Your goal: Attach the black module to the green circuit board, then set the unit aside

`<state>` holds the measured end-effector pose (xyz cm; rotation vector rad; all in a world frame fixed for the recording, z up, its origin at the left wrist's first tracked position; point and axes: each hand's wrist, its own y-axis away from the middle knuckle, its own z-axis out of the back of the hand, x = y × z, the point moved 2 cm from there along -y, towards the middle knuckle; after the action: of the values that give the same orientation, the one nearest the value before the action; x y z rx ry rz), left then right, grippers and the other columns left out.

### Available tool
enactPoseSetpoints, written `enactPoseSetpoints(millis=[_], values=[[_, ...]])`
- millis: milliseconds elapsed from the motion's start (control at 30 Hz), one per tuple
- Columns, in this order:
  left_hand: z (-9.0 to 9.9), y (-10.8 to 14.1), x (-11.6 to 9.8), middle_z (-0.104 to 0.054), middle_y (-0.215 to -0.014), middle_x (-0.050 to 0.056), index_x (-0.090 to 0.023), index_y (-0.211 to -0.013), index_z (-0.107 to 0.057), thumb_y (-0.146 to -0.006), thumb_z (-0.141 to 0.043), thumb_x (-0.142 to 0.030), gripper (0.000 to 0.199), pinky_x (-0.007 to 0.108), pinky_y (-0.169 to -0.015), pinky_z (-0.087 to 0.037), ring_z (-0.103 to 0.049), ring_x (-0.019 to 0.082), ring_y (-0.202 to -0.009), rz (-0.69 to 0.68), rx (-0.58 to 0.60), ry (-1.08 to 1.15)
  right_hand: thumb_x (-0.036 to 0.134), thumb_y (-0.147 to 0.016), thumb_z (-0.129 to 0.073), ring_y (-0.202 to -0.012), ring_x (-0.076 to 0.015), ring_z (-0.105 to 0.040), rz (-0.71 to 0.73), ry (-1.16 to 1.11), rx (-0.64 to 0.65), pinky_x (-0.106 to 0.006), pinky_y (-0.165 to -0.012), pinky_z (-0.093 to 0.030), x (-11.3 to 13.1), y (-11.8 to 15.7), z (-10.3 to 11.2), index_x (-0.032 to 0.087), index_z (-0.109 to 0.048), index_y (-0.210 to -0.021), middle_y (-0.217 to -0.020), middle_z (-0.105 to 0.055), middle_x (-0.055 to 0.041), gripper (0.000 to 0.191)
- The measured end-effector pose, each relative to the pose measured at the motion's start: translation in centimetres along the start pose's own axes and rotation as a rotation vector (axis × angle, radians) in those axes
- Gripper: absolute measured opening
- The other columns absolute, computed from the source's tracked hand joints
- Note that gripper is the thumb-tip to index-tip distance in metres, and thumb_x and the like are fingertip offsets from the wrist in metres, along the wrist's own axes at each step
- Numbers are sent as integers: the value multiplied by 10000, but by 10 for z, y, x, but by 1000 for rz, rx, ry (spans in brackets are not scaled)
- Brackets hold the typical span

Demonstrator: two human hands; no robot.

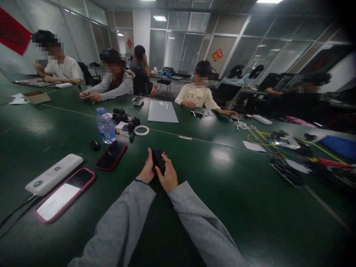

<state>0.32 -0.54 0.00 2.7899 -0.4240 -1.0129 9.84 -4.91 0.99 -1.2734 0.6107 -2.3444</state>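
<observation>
Between my two hands is a small black device (pixel 158 160) with a dark screen-like face, held just over the green table. My left hand (pixel 147 168) grips its left side, fingers wrapped behind it. On the right side, my right hand (pixel 168 174) closes around it, with the thumb along its lower front. What exactly the device is, I cannot make out. Left of my hands lie a red-edged phone (pixel 111 155) with a dark screen and a small black earbud-like case (pixel 95 145). A water bottle (pixel 106 126) with a blue cap stands upright behind them.
Nearer left are a pink-cased phone (pixel 65 194) and a white cabled power bank (pixel 54 175). A white tape roll (pixel 141 130), black parts (pixel 122 116) and a grey laptop-like panel (pixel 162 111) lie ahead. Tangled cables (pixel 289 148) lie right. Several people sit around.
</observation>
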Motion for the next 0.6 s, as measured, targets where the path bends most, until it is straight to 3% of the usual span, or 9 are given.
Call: enactPoseSetpoints(millis=[200, 600], values=[[1, -1, 2, -668, -922, 125, -109, -997, -629, -742, -428, -684, 661, 295, -814, -496, -634, 200, -886, 1, -1, -5, 345, -904, -446, -1148, -227, -448, 34, 90, -26, -389, -975, -409, 0, 0, 0, 131, -371, -1293, -1212, -467, -127, 450], [1, -5, 1, -665, -931, 128, -109, -970, -625, -745, -448, -666, 627, 302, -823, -497, -633, 205, -899, 14, -34, 70, 360, -900, -464, -1064, -210, -507, 62, 148, -77, -342, -913, -460, -2, -1, 0, 147, -470, -1223, -1142, -509, -114, 387]])
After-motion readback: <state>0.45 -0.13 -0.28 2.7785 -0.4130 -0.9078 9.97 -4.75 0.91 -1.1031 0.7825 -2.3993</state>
